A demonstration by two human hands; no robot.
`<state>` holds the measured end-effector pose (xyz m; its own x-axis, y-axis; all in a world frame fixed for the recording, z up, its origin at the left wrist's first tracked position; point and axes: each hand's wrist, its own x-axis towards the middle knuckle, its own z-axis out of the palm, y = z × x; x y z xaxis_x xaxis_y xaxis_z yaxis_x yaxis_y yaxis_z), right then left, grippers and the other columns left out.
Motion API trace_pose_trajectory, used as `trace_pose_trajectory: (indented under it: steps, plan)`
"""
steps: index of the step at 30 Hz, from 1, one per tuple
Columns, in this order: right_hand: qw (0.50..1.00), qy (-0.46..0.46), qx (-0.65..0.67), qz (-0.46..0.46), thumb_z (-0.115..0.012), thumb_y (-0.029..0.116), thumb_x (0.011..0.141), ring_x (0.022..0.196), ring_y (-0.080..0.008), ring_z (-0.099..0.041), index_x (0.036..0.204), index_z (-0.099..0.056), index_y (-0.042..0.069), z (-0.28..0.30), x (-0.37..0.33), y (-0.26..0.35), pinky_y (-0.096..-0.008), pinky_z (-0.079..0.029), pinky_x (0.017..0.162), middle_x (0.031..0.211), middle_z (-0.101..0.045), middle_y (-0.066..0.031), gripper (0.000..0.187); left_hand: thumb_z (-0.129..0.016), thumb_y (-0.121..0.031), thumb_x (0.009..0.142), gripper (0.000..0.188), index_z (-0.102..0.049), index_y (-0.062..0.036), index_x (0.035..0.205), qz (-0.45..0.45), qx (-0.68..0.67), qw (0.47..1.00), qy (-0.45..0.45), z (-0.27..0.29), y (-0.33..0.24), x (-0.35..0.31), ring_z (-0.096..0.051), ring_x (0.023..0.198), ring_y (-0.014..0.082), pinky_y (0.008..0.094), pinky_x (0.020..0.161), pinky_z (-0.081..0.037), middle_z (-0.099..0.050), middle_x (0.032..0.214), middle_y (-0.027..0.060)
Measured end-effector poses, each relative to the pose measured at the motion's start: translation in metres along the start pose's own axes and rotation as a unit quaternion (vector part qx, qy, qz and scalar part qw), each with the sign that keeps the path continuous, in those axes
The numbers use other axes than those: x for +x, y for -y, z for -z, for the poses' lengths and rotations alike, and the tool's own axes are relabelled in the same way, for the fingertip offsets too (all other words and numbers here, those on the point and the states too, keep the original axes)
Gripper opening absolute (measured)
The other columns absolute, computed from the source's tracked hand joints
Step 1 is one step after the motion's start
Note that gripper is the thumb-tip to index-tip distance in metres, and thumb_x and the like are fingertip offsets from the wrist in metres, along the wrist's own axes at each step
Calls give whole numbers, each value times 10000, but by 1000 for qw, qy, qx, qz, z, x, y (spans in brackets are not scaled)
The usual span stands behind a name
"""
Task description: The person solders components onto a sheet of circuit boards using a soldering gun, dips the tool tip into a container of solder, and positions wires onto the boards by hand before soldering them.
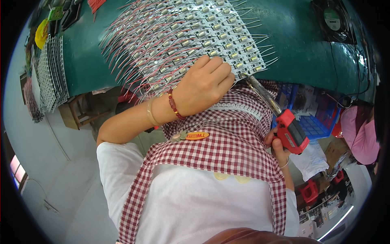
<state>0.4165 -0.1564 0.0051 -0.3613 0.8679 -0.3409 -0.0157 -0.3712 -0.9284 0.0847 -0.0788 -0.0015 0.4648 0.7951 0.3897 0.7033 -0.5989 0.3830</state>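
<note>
A large panel of small white circuit boards (221,42) lies on the green table, with red and white wires fanning out to its left and pale wires along its right edge. My left hand (206,87) rests over its near edge, fingers curled together; whatever they pinch is hidden beneath them. In my right hand (278,149) is a soldering gun (291,132) with a red and black handle. Its metal barrel slants up and left, and the tip is by the panel's near right corner, close to my left fingers. Whether the tip touches a board I cannot tell.
The green table (292,49) has a black fan (333,21) at its far right. More wired panels (53,73) hang over its left edge, near a yellow object (41,34). Below the right edge are a blue crate (310,126) and a person's pink sleeve (354,136).
</note>
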Motion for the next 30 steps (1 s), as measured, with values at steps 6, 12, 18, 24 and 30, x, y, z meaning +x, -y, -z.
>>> trace_pose_trajectory:
  steps: [6,12,18,24,30]
  plan:
    - [993,18,-113,-32,-678,273,957,671,-135,-557,1155,-574,-19,8,-5,-7,-280,-454,602,781,-610,-64,368,-664,-74,751,203,-682,-14,943,2,-5,1000,-1,-2,0,-1,-529,761,224,349,693,-430,-475,789,59]
    - [1000,-26,-5,0,-681,227,952,685,-135,-566,1250,-565,-42,-5,-4,5,-284,-464,610,807,-627,-73,418,-655,-65,741,213,-675,-12,947,1,-6,1000,6,-1,0,-1,-527,776,219,348,698,-425,-477,794,57]
    - [999,-21,-36,1,-683,215,952,682,-135,-567,1242,-578,-42,-2,-6,1,-286,-465,614,794,-627,-61,401,-654,-68,744,203,-672,-15,940,0,-1,1000,7,-1,1,0,-527,776,217,348,695,-423,-477,793,56]
    - [991,24,-130,-11,-698,189,941,694,-136,-578,1131,-621,-31,8,-6,-8,-290,-463,626,796,-631,-51,300,-663,-76,758,190,-673,-13,937,-4,5,1000,0,-3,0,0,-527,773,215,346,689,-420,-476,789,53]
    - [999,-47,14,9,-705,201,937,693,-138,-580,1231,-587,-37,-7,-3,7,-289,-468,638,802,-640,-61,396,-672,-80,768,176,-675,-13,931,-6,11,1000,2,-2,0,0,-521,764,211,342,681,-414,-470,781,50]
